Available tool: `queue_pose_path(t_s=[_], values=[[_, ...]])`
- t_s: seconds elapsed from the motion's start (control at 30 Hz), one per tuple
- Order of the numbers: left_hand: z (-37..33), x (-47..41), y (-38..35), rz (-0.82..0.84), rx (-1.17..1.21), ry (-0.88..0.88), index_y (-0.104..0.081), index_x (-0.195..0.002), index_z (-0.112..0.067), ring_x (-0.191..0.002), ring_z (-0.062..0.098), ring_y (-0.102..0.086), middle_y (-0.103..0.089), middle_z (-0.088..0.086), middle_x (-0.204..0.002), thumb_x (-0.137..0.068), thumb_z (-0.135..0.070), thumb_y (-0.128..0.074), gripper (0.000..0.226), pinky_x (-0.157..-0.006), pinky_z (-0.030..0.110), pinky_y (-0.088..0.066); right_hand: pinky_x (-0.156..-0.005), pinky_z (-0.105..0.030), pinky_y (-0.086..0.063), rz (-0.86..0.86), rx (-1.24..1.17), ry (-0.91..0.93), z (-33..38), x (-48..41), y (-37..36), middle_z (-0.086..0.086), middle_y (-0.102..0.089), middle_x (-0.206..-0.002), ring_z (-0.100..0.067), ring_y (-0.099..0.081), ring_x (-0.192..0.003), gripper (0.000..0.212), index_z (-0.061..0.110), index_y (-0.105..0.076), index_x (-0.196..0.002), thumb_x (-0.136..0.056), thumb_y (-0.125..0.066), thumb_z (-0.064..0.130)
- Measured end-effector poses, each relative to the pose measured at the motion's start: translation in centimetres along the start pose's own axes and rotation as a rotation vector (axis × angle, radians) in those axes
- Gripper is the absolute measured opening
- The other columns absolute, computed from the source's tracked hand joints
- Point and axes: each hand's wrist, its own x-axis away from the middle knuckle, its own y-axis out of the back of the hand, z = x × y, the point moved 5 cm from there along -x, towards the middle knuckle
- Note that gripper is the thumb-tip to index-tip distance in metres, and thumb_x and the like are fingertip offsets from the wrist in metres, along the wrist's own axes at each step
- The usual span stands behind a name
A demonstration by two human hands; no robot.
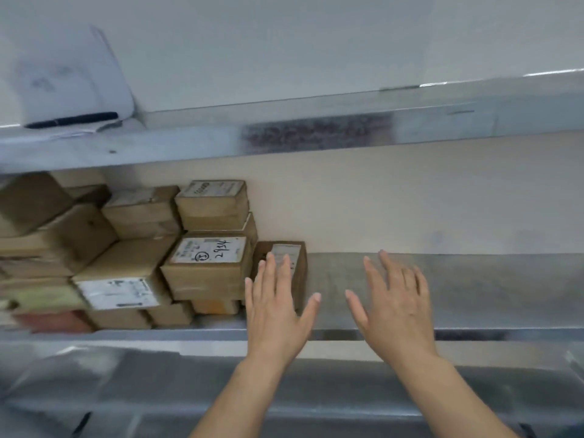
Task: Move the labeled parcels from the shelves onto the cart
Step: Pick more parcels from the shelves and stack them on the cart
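A grey metal shelf (474,286) carries brown labeled parcels (205,270) stacked at its left, one small parcel (300,279) rightmost.

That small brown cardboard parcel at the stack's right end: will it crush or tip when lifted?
Probably stiff: the small brown cardboard parcel looks square-edged. No other box rests on it, so lifting it likely disturbs nothing. It is small, so probably light.

We are reading a handwritten 2954, turned sideways, on the white label (207,249) of a brown parcel (202,279); the neighbouring labels (118,294) at its eight and twelve o'clock are showing only blur.
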Motion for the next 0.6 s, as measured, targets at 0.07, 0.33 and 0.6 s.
queue_pose_path(t_s=[0.07, 0.33, 0.6], values=[[3.3, -0.2, 1.5, -0.029, 0.026, 0.062, -0.001, -0.151, -0.025, -0.141, 0.005, 0.015, 0.008, -0.003, -0.158, -0.073, -0.072, -0.010, 0.091, -0.114, 0.029, 0.014, -0.098, -0.051, -0.042, 0.027, -0.012, 0.018, 3.0, -0.6, -0.9, -0.023, -0.062, -0.121, -0.038, -0.062, -0.104, 0.052, 0.003, -0.065, -0.117, -0.086, -0.059, 0.045], [14.4, -1.7, 6.4, -0.115, 0.240, 0.331, -0.017, -0.150, -0.018, -0.145, 0.018, -0.007, -0.008, 0.003, -0.159, -0.093, -0.044, -0.047, 0.070, -0.115, 0.035, -0.010, -0.109, -0.033, -0.029, 0.267, -0.325, -0.005, 13.0, -3.2, -5.1, -0.006, -0.032, -0.150, -0.023, -0.032, -0.135, 0.061, 0.016, -0.030, -0.147, -0.097, -0.035, 0.051], [17.7, -4.0, 6.9, -0.051, 0.464, 0.439, -0.025, -0.148, -0.016, -0.140, 0.019, -0.027, -0.030, 0.004, -0.153, -0.096, -0.038, -0.047, 0.061, -0.115, 0.036, -0.023, -0.081, -0.028, -0.041, 0.387, -0.723, -0.195, 18.3, -6.4, -8.4, -0.007, -0.061, -0.121, -0.022, -0.056, -0.106, 0.047, 0.012, -0.052, -0.128, -0.100, -0.034, 0.045]])
